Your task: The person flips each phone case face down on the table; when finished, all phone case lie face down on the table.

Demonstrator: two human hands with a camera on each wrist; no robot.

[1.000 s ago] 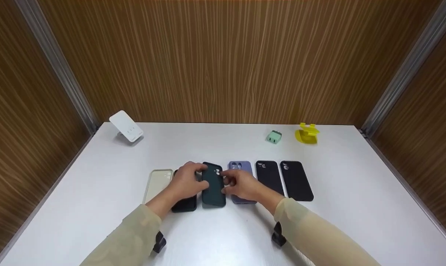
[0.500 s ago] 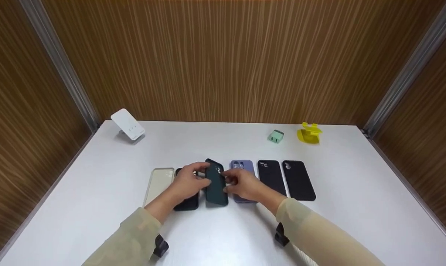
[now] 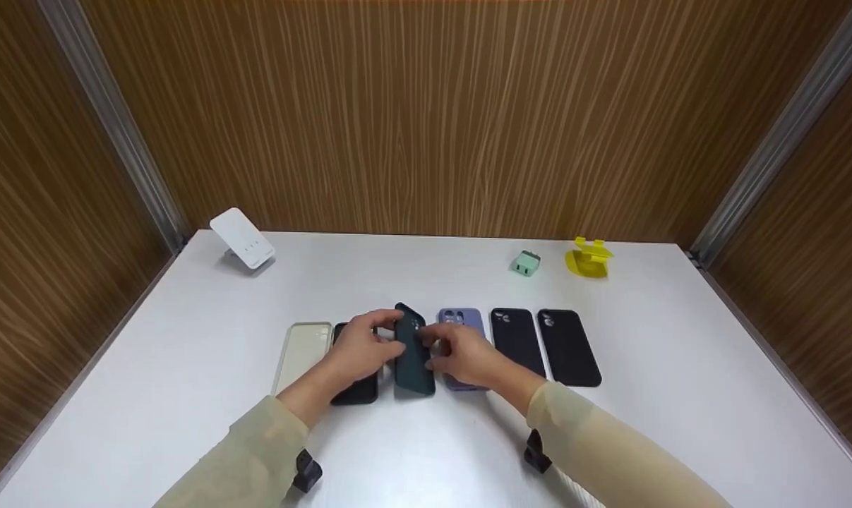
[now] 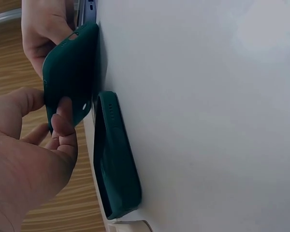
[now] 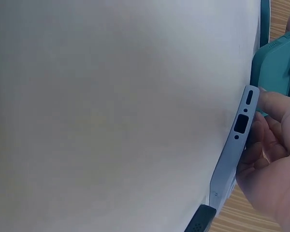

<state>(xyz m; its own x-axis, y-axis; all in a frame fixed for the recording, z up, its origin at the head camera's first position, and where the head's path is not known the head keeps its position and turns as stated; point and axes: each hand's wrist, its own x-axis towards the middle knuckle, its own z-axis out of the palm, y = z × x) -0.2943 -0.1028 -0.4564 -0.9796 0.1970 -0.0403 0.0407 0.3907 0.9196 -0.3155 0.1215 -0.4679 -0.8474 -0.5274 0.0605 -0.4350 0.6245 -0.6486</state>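
A dark green phone case (image 3: 416, 377) stands tilted on the table between both hands, its left long edge raised. My left hand (image 3: 358, 351) pinches that edge; in the left wrist view the fingers (image 4: 63, 128) reach into the hollow side of the green case (image 4: 72, 72). On the opposite edge, my right hand (image 3: 466, 353) holds with thumb and index finger near the camera cutouts. Another dark green case (image 4: 118, 164), nearly black in the head view, lies under the left hand's side. Below the right hand rests a lilac case (image 5: 229, 150), partly hidden.
Left in the row lies a beige case (image 3: 304, 353); to the right are two black cases (image 3: 516, 342). Farther back stand a white phone stand (image 3: 242, 238), a mint charger plug (image 3: 526, 263) and a yellow stand (image 3: 589, 259). Wood-patterned panels (image 3: 426, 120) enclose the white table (image 3: 369, 271).
The dark green case has shifted slightly right, and its left edge has risen, so it tilts more steeply. Both hands have kept their hold on it.
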